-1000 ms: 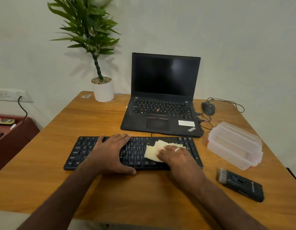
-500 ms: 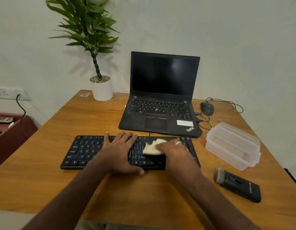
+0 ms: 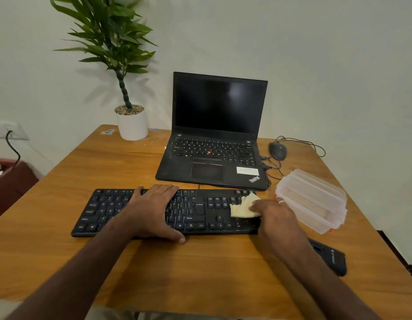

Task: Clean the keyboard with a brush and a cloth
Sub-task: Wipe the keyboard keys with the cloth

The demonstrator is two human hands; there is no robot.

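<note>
A black keyboard (image 3: 200, 212) lies across the wooden table (image 3: 200, 269) in front of me. My left hand (image 3: 154, 211) rests flat over its middle keys, thumb at the near edge. At the keyboard's right end, my right hand (image 3: 275, 217) presses a pale yellow cloth (image 3: 244, 207), crumpled, onto the keys. How its fingertips lie on the cloth is unclear. The black brush (image 3: 331, 258) lies on the table right of my right forearm, partly hidden by it.
An open black laptop (image 3: 214, 139) stands behind the keyboard, with a wired mouse (image 3: 278, 150) to its right. Stacked clear plastic boxes (image 3: 313, 199) sit close to my right hand. A potted plant (image 3: 131, 122) stands at the back left.
My right hand slid the cloth from the keyboard's middle to its right end. The left hand stayed on the keyboard, which now sits a little further right in view.
</note>
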